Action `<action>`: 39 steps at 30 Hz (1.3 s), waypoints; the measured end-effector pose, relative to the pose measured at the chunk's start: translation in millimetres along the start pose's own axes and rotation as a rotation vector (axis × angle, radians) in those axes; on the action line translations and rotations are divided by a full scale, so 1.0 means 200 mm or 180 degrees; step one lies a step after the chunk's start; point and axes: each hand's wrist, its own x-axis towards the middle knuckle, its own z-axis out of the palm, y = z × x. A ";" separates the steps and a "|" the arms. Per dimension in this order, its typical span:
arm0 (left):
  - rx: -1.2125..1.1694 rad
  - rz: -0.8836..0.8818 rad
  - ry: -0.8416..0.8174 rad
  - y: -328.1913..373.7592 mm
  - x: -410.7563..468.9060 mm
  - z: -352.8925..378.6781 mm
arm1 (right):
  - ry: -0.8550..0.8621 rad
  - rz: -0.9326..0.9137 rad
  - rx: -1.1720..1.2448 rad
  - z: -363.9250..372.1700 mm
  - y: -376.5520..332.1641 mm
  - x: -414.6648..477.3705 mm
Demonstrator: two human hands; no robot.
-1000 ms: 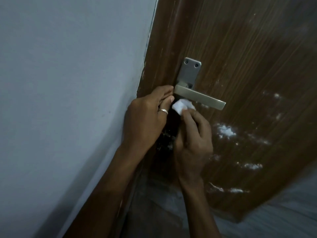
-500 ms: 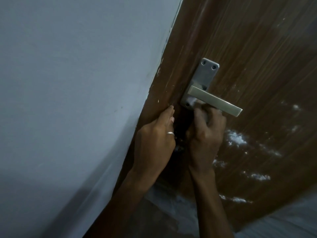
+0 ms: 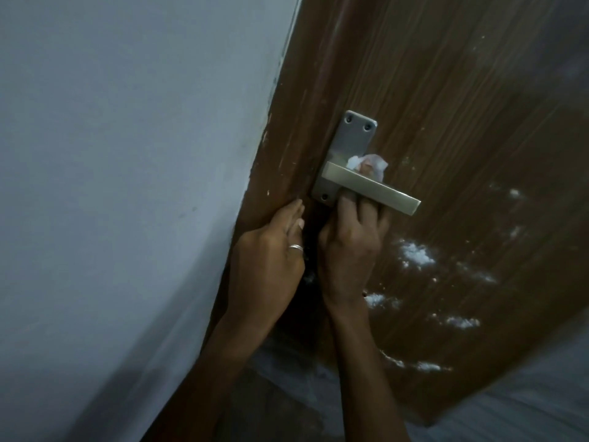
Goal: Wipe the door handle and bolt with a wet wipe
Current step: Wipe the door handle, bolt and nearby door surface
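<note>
White crumpled wet wipe [image 3: 369, 164] pokes above metal handle [image 3: 373, 192] — right hand [image 3: 350, 250] behind.

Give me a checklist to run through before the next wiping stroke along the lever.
1. Wet wipe in the right hand: ok, it shows above the lever, over the fingertips.
2. Wipe touching the door handle: ok, fingers reach up behind the lever beside the backplate.
3. Left hand clear of the stroke: ok, it rests at the door edge.
4. Outer end of the lever free: ok, nothing covers it.
5. Bolt within reach: cannot tell, the hands hide that area.
6. Wipe still damp: cannot tell.
</note>
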 end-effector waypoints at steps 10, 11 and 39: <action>-0.0298 -0.0053 -0.0245 -0.01 0.03 -0.02 | -0.0559 0.0034 0.0226 -0.27 0.09 -0.26; -0.0335 -0.0043 -0.0325 -0.01 0.03 -0.03 | -0.0474 0.0099 0.0230 -0.32 0.11 -0.29; -0.1502 -0.2558 -0.0646 -0.25 -0.51 0.17 | -0.1522 -0.0362 -0.0402 -0.23 0.06 -0.34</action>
